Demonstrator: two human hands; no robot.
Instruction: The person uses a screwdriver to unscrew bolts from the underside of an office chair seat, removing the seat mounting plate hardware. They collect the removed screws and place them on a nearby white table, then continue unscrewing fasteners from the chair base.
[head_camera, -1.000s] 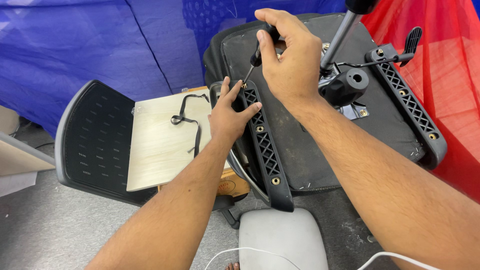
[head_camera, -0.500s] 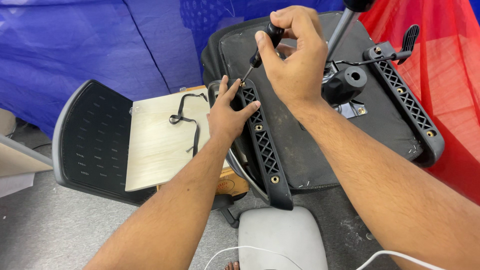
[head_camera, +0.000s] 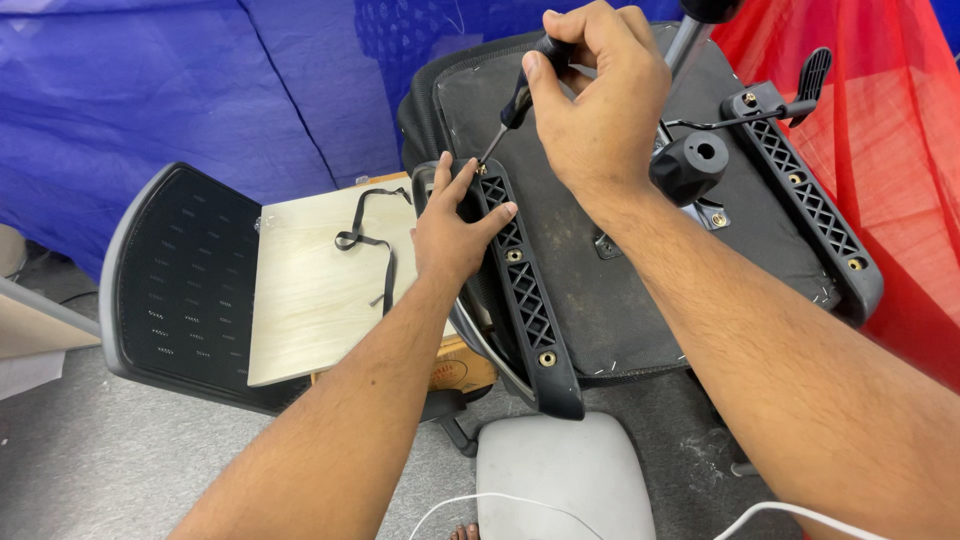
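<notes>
The screwdriver (head_camera: 520, 95), black-handled, slants down to a screw at the top end of the black armrest bracket (head_camera: 520, 285) on the upturned chair seat (head_camera: 600, 200). The right hand (head_camera: 600, 100) has its fingers wrapped round the handle. The left hand (head_camera: 450, 230) presses the bracket's top, fingers spread beside the tip. A pale wooden board (head_camera: 310, 290) lies left.

Makeshift workshop: blue tarpaulin (head_camera: 200, 90) backdrop, upturned office chair (head_camera: 640, 250).
</notes>
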